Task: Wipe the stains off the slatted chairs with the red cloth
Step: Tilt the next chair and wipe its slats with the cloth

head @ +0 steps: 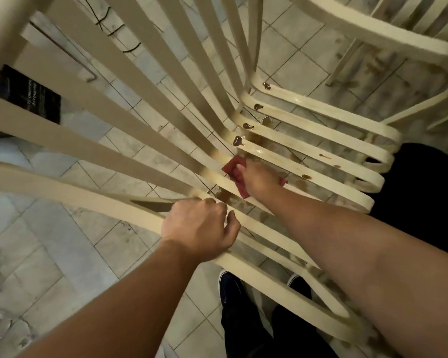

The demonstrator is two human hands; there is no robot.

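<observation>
While the left hand (199, 228) steadies the cream plastic slatted chair (62, 187), its fingers curled round the near side rail, the right hand (259, 177) bunches the small red cloth (230, 169) in bent fingers and presses it onto a seat slat at the rear edge of the seat, where the slats bend up into the back. Wiping looks well under way but far from done. Just beyond the red cloth, dark brown stains (239, 140) sit in a row along that bend, one on each of the farther slats, and smaller brown spots dot the slats toward the seat's front edge. Brown smears also show on the pale tiled floor (49, 254) under the seat.

Judging from this, the next move calls for sliding the red cloth across to the neighbouring slat and rubbing firmly along the bend, with the grip on the rail holding the light chair against the push. A second cream slatted chair (373, 34) stands beyond the far edge of the seat, also marked, and appears not yet wiped.
</observation>
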